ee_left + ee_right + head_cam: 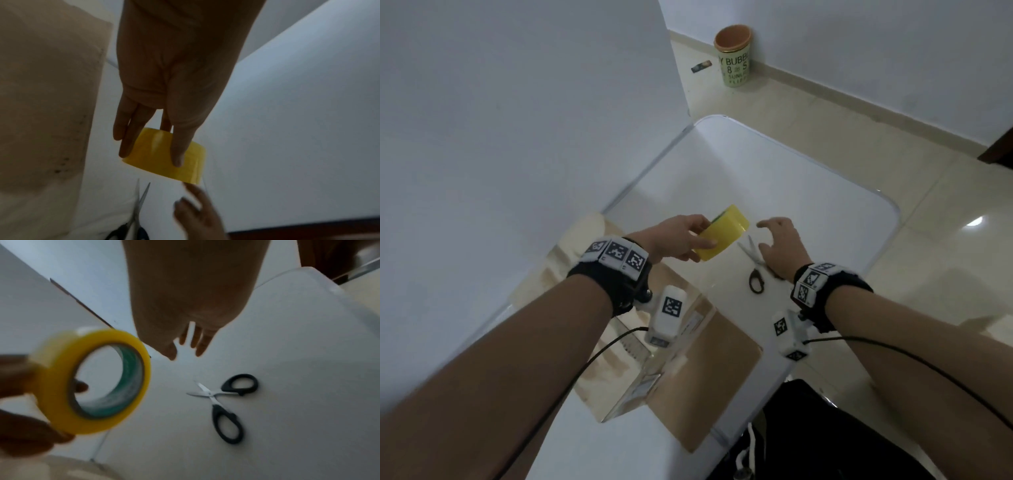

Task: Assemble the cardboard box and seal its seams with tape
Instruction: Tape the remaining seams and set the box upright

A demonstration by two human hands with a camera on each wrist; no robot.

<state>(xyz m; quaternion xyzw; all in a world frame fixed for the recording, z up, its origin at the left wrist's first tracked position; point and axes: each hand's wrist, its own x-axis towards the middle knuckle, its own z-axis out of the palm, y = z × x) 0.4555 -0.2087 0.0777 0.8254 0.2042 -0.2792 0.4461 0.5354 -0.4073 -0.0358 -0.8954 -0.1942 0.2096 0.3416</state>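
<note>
My left hand [681, 240] holds a yellow tape roll [722, 236] above the white table [774, 178], thumb on its outer band and fingers round the far side. The left wrist view shows the thumb lying across the roll [164, 154]. In the right wrist view the roll [92, 381] fills the left side, its green-lined core facing the camera. My right hand [779, 243] hovers just right of the roll, fingers spread and empty, over the black-handled scissors [755, 267]. The cardboard box [688, 359] stands under my left forearm at the table's near edge, its top flaps folded shut.
The scissors [226, 402] lie partly open on the table. A white wall panel [517, 120] runs along the table's left side. A green and orange bin [732, 54] stands on the tiled floor beyond the table.
</note>
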